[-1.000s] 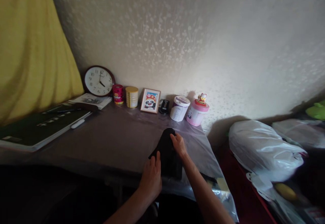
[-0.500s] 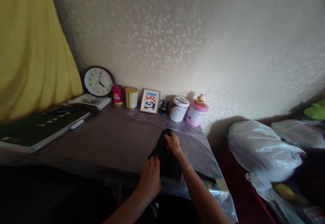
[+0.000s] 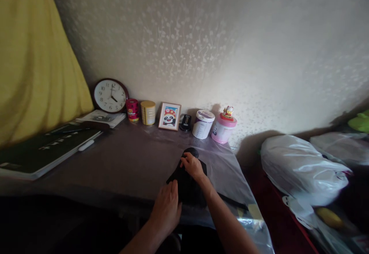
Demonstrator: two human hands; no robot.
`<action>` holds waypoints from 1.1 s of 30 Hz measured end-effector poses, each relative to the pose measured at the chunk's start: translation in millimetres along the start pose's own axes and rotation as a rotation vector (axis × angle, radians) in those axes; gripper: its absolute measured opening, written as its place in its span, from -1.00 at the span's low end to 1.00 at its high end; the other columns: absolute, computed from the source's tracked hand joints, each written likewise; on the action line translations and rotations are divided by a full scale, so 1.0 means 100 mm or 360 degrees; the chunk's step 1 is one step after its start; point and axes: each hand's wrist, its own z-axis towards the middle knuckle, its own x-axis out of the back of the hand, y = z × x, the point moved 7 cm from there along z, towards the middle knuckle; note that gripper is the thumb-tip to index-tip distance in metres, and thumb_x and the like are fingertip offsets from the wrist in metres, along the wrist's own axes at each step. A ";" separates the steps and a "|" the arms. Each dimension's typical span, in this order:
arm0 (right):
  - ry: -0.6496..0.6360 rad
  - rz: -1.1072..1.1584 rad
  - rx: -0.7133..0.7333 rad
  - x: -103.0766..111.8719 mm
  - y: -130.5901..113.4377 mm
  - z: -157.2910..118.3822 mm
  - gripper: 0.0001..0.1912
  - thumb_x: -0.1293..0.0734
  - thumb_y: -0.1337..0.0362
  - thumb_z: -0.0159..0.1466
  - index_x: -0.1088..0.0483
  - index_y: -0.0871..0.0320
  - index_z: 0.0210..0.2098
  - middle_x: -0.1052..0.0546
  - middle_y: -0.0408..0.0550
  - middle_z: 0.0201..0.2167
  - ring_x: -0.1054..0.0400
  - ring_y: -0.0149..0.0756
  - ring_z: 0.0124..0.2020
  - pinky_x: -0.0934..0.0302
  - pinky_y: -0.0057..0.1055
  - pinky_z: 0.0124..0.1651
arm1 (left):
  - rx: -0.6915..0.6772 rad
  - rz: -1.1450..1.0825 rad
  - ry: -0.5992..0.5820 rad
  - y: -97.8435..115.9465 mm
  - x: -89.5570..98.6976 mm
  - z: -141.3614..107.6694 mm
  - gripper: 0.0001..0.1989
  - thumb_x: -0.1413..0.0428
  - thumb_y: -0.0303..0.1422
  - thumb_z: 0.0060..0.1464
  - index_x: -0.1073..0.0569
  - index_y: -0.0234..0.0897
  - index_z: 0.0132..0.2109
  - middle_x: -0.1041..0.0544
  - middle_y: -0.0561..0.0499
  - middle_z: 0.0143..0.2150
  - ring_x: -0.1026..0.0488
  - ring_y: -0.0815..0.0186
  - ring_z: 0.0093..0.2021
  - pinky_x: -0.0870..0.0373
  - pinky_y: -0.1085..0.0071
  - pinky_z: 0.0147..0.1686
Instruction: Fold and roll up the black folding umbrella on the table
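1. Lay flat near the front edge of the table (image 3: 121, 165), on its clear plastic cover: a black cloth (image 3: 187, 181), dark and limp, its far end rounded.
2. Rested on the cloth's near left corner, palm down, fingers loosely spread and not closed round anything: the left hand (image 3: 166, 208).
3. Sat on the cloth's upper part, fingers curled and pinching the fabric near its far end: the right hand (image 3: 192, 166). Looked like a light grip on a fold; hard to tell how much fabric was caught.
4. Judged soft and light, with no stiffness at all; likely to sag and fold wherever lifted. No fragility to fear.
5. Judged slippery underneath, cloth on smooth plastic, so prone to slide unless pinned.
6. Best taken by an edge or corner with a pinch, the other palm holding the rest flat.
7. Stood well apart along the wall: a clock (image 3: 110, 96), a framed panda picture (image 3: 169, 116), a white tub (image 3: 203, 123) and a pink jar (image 3: 223, 128).
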 end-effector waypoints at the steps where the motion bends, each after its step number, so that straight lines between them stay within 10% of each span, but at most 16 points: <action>1: 0.0016 -0.0004 0.0015 0.01 -0.01 -0.01 -0.74 -0.17 0.31 0.25 -0.34 0.17 -0.08 -0.58 -0.14 -0.48 -0.45 -0.35 -0.39 -0.15 -0.52 -0.36 | -0.0001 0.0000 0.0044 0.00 0.07 0.00 -0.51 0.06 -0.44 0.04 -0.15 -0.48 0.14 -0.35 -0.28 0.08 -0.30 0.11 0.08 -0.24 0.18 0.07; 6: -0.0006 -0.0013 0.0080 -0.01 -0.06 -0.07 -0.76 -0.18 0.30 0.25 -0.37 0.10 -0.11 -0.58 -0.17 -0.47 -0.46 -0.34 -0.34 -0.16 -0.52 -0.33 | -0.0165 0.0029 0.0284 0.13 0.27 0.07 -0.68 0.07 -0.38 0.08 -0.30 -0.33 0.01 -0.29 -0.20 0.11 -0.26 0.10 0.12 -0.19 0.12 0.11; 12: -0.0114 0.0146 0.0295 -0.03 -0.14 -0.19 -0.77 -0.18 0.30 0.25 -0.40 0.07 -0.14 -0.59 -0.16 -0.39 -0.47 -0.33 -0.29 -0.22 -0.49 -0.25 | -0.0140 -0.0009 0.0179 0.11 -0.09 0.15 -0.29 0.01 -0.50 -0.04 0.06 -0.40 0.26 -0.03 -0.30 0.30 -0.05 0.02 0.26 -0.14 0.06 0.15; 21: 0.0207 0.0096 0.0947 0.11 -0.13 -0.58 -0.74 -0.16 0.30 0.29 -0.44 0.07 -0.12 -0.54 -0.02 -0.14 -0.30 -0.22 0.01 -0.17 -0.17 0.08 | -0.0026 -0.0074 0.0016 0.07 -0.32 0.15 -0.30 0.11 -0.60 -0.04 0.09 -0.41 0.28 -0.05 -0.31 0.29 -0.10 0.06 0.24 -0.18 0.11 0.13; 33: 0.0343 -0.0102 0.0846 0.03 0.37 0.30 -0.61 -0.02 0.26 0.35 -0.43 0.13 -0.09 -0.50 0.01 -0.06 -0.23 -0.22 0.11 -0.07 -0.10 0.16 | 0.0078 -0.0140 -0.0238 0.05 -0.31 0.20 -0.23 0.11 -0.63 -0.08 0.17 -0.43 0.30 0.07 -0.32 0.32 0.03 0.06 0.29 -0.13 0.11 0.17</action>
